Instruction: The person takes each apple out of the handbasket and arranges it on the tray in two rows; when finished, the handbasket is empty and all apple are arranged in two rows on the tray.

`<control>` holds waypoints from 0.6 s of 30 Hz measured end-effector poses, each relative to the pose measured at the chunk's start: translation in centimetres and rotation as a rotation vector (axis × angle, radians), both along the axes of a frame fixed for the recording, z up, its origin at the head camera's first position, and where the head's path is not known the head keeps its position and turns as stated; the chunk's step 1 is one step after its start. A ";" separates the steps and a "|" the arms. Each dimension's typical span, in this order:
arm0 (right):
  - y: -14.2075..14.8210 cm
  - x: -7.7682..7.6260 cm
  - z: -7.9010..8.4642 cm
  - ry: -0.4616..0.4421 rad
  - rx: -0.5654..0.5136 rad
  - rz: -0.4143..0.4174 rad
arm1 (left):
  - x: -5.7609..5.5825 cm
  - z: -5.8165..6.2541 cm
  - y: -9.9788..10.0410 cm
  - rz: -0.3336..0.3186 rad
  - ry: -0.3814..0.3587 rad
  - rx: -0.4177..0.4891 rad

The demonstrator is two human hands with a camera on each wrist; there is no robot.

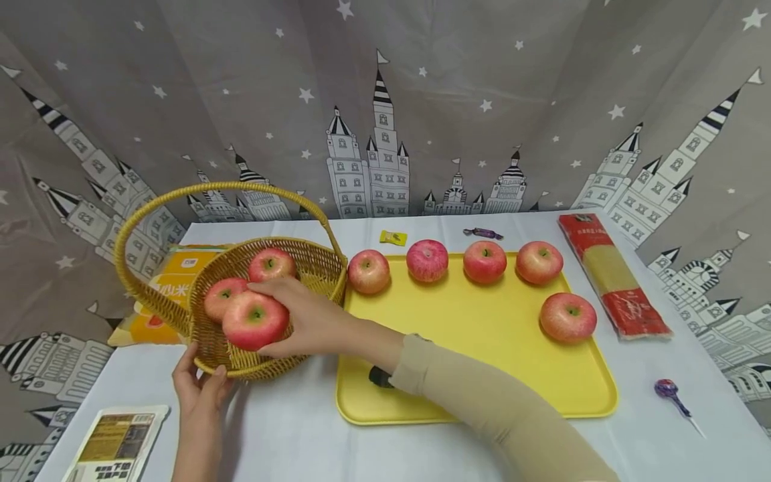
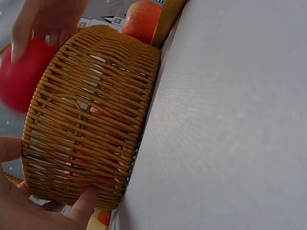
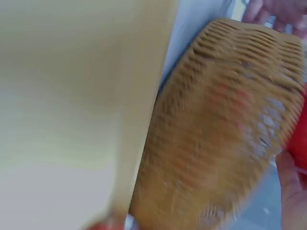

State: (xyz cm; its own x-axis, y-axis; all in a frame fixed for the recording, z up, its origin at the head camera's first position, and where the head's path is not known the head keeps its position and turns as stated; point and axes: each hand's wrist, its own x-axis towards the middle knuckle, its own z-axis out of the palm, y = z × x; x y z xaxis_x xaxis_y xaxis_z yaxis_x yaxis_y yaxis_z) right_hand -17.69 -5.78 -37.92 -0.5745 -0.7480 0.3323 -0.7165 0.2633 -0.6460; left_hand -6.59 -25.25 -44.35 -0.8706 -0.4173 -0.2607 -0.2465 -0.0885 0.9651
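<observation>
A grey backdrop (image 1: 470,40) printed with castles and stars hangs behind the bench (image 1: 421,452), which is covered in white. On the bench lies the yellow tray (image 1: 446,325), and to its left stands the wicker basket (image 1: 319,264), its arched handle rising over the far side. A beige sleeve (image 1: 482,395) crosses the tray's near left part. An orange packet (image 1: 175,268) lies partly hidden behind the basket; a red packet (image 1: 614,274) with a yellowish middle lies right of the tray, and a smaller pale-edged packet (image 1: 117,445) sits near the bench's left front. The right hand (image 1: 307,314) grips an apple (image 1: 255,321) over the basket's opening, fingers and thumb around its sides. The left hand (image 1: 201,395) holds the basket's near rim, its thumb against the outer weave. Two more apples (image 1: 271,264) rest inside the basket. Five others (image 1: 568,318) are at the tray, four along its far edge and one by its right side. A purple lollipop (image 1: 666,388) lies at the right of the bench; beyond the tray are a purple-wrapped sweet (image 1: 484,233) and a small yellow-wrapped one (image 1: 393,237).
</observation>
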 end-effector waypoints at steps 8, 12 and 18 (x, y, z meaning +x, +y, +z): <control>14.4 2.0 0.6 -0.002 -0.015 -0.212 | -0.3 -1.0 -0.1 0.001 0.001 -0.005; 21.9 2.6 -0.3 -0.067 0.082 -0.426 | 0.1 0.3 0.6 0.001 -0.016 0.010; 28.9 2.9 -2.2 -0.178 0.233 -0.631 | 0.3 1.0 1.1 0.016 0.059 0.034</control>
